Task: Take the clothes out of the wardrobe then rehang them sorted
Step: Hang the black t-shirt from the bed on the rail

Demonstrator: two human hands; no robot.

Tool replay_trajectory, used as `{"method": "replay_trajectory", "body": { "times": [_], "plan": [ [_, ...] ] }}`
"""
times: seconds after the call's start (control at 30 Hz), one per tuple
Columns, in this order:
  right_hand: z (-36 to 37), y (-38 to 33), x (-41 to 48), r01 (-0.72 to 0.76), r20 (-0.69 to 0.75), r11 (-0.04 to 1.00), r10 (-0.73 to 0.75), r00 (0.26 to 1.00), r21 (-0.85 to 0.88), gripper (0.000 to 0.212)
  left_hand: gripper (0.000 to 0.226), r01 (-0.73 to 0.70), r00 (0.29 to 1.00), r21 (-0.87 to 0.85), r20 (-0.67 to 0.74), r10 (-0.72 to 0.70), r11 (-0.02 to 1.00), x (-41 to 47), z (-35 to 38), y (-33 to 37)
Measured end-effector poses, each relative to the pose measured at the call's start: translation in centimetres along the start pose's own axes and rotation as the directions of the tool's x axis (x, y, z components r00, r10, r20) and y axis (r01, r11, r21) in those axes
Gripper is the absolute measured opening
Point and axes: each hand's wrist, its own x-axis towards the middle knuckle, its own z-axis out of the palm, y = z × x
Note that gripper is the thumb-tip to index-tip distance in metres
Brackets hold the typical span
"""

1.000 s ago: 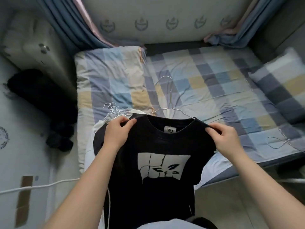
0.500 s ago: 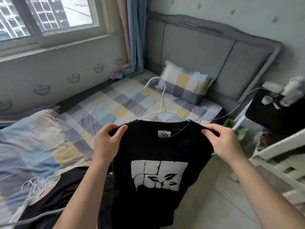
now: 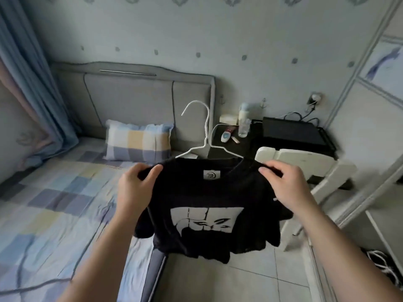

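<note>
Far left: blue curtain hanging beside a bed spread with a checked sheet, a matching checked pillow propped against the grey padded headboard.

Centre, above the bed's edge and the tiled floor: black T-shirt with a white block print, held up at chest height on a white wire hanger — hook upright, curling left. Left hand pinching the left shoulder of the shirt, thumb on the front of the cloth, other fingers folded behind. Right hand gripping the right shoulder likewise, fingers curled over the seam and pressed together (thumb tip visible on the fabric).

Behind the shirt: dark nightstand carrying a clear bottle and small items too blurred to identify, with a black box beside it.

Right: white chair — partly hidden by the right forearm — and a pale panelled wall.
</note>
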Motion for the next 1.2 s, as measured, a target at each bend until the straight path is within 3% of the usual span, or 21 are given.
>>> {"method": "replay_trajectory", "body": {
  "times": [0.23,0.33,0.43,0.73,1.0,1.2],
  "plan": [
    [-10.3,5.9,3.2,-0.144,-0.266,0.989,0.130,0.955,-0.032,0.010,0.028,-0.136,0.972,-0.091,0.181,0.150,0.987,5.1,14.1,7.9],
    [-14.5,7.7,4.2,-0.190,-0.384,0.979,0.149,0.911,-0.072,0.020,0.028,-0.186,0.939,-0.180,0.257,0.229,0.966,7.1,20.5,11.4],
    [-18.4,8.3,5.0,-0.222,-0.501,0.967,0.134,0.855,-0.120,0.017,0.030,-0.234,0.884,-0.274,0.339,0.321,0.933,8.9,26.8,15.4],
    [-29.4,6.0,5.9,-0.427,-0.793,0.870,0.071,0.605,-0.247,0.013,0.030,-0.370,0.546,-0.541,0.531,0.648,0.755,12.7,43.0,31.7],
    [-36.6,2.0,5.2,-0.604,-0.864,0.677,-0.095,0.494,-0.420,0.009,0.031,-0.386,0.279,-0.720,0.505,0.817,0.576,9.2,51.1,45.5],
    [-43.7,-1.4,3.6,-0.739,-0.890,0.497,-0.217,0.402,-0.455,0.007,0.038,-0.405,0.170,-0.809,0.390,0.905,0.425,3.6,55.7,56.6]
  ]
}}
